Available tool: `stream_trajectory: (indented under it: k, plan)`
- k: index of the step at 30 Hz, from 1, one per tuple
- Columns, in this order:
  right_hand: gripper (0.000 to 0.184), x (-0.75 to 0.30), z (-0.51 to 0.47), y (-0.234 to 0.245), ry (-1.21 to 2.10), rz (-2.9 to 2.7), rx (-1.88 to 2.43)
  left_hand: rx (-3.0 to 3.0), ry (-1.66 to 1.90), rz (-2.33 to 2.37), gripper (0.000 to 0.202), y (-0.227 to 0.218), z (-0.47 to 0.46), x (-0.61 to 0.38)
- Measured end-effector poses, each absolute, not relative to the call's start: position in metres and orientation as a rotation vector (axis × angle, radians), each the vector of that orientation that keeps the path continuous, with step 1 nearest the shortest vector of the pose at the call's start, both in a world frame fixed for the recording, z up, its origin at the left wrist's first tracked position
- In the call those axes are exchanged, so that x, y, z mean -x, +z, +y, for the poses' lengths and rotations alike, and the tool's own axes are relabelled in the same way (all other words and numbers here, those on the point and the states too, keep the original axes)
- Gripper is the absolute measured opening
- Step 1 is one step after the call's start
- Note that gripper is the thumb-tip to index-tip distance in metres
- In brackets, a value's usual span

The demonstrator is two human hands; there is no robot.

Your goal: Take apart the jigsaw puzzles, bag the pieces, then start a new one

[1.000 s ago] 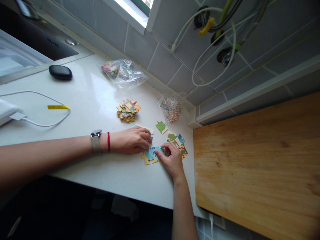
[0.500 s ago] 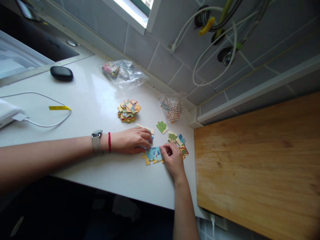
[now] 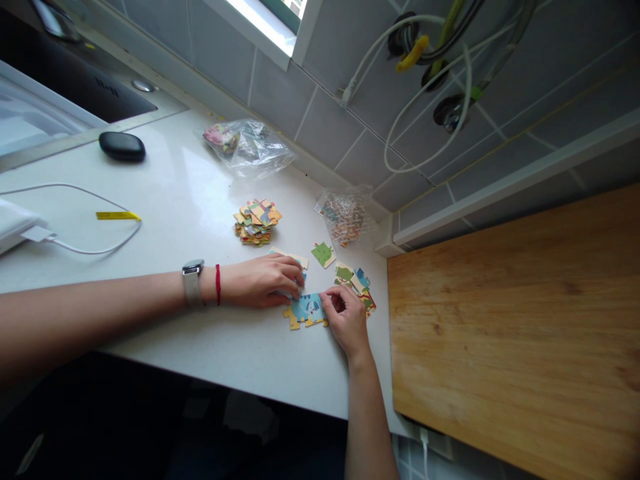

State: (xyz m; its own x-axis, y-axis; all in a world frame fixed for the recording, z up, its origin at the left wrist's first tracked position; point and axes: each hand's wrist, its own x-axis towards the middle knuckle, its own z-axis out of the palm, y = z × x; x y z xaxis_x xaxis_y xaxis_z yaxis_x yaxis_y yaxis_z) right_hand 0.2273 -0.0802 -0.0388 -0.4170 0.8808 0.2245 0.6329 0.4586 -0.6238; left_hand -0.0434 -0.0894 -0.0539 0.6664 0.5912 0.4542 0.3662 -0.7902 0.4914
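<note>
On the white counter [image 3: 190, 207] lies a small joined patch of blue and yellow puzzle pieces [image 3: 305, 309]. My left hand [image 3: 263, 280], with a watch and a red string at the wrist, rests on the patch's left side, fingers curled down and pressing it. My right hand [image 3: 346, 317] is at the patch's right edge, its fingers pinched on a piece I can barely see. Loose pieces [image 3: 356, 279] lie just beyond my right hand, a single green piece [image 3: 323, 253] a little farther back. A stack of pieces [image 3: 257, 221] stands behind my left hand.
Two clear plastic bags [image 3: 247, 143] [image 3: 345, 212] with puzzle pieces lie by the tiled wall. A black case [image 3: 122, 145], a white cable [image 3: 85, 250] and a yellow tag [image 3: 117, 215] lie at the left. A wooden board [image 3: 515, 320] fills the right. Hoses hang on the wall above.
My right hand has shifted slightly right along the patch's edge, uncovering more of the blue pieces. My left hand has stayed in place.
</note>
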Motion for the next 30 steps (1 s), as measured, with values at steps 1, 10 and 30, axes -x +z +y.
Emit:
stream_trajectory:
  k: [1, 10, 30]
  plan:
    - [0.016, -0.227, -0.080, -0.039, 0.606, -2.177, 1.251, -2.517, 0.880, 0.750, 0.012, -0.054, -0.089, 0.043]
    - [0.022, -0.252, -0.063, -0.051, 0.068, -1.907, 1.433, -2.483, 0.933, 0.721, 0.012, -0.052, -0.090, 0.043]
    - [0.062, -0.293, -0.033, -0.070, 0.371, -1.597, 1.609, -2.489, 1.007, 0.753, 0.022, -0.058, -0.084, 0.041]
